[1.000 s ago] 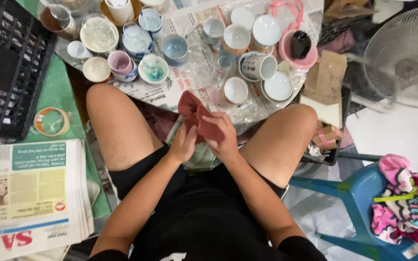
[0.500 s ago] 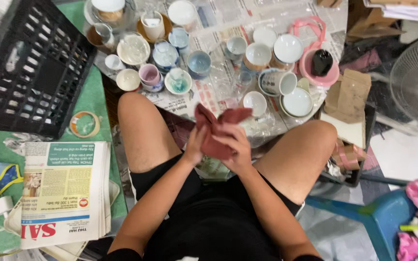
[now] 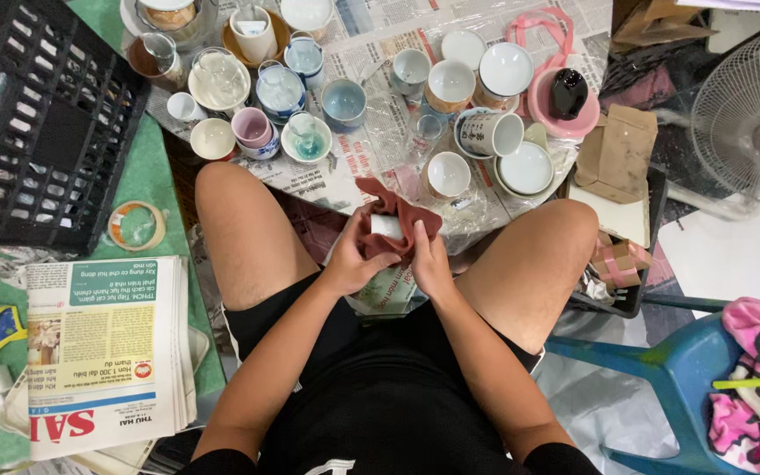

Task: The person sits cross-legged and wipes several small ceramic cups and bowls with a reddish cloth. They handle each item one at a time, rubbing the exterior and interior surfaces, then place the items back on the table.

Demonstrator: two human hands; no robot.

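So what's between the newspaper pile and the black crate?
In the head view, a roll of tape lies on the green mat between the newspaper pile and black crate.

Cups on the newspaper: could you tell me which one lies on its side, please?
The white patterned cup beside the pink bowl; its mouth faces sideways, whereas the others stand with mouths facing up.

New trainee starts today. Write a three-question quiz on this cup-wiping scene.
1. True or false: both hands hold the red cloth.
2. What lies nearest the black crate? A) tape roll B) fan C) blue chair
3. What small pale thing shows inside the cloth?

Key:
1. True: left hand and right hand both grip it.
2. A.
3. A white cup, mostly wrapped, between the knees, in front of the newspaper-covered cups.
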